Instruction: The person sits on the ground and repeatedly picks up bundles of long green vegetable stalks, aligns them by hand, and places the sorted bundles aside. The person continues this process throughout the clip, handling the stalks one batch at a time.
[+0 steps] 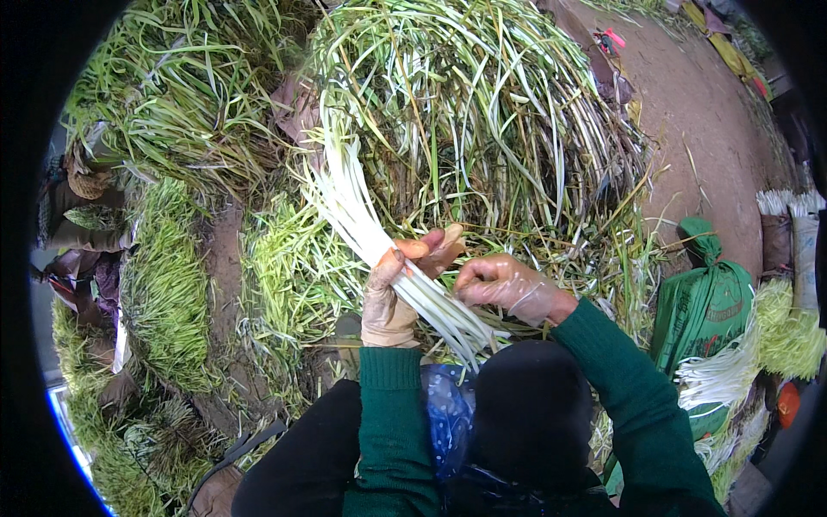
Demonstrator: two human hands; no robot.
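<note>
My left hand (391, 297), in a pale glove with orange on its fingers, grips a bundle of pale leek-like stalks (349, 194). The bundle slants from upper left, where its tips are yellow-green, down to white ends near my knee. Just right of the lower stalks is my right hand (507, 287), in a thin clear plastic glove. Its fingers are curled in, so whether they pinch anything is hidden. Beyond both hands rises a large heap of uncleaned long green leaves (465, 116) with brown, soiled stems.
Loose yellow-green trimmings (297, 271) lie to the left, beside rows of cut greens (168, 284). At right stands a tied green plastic bag (701, 310) with cleaned white stalks (717, 381) on it. Bare brown ground (704, 129) stretches beyond. Another person (84, 213) is partly visible at far left.
</note>
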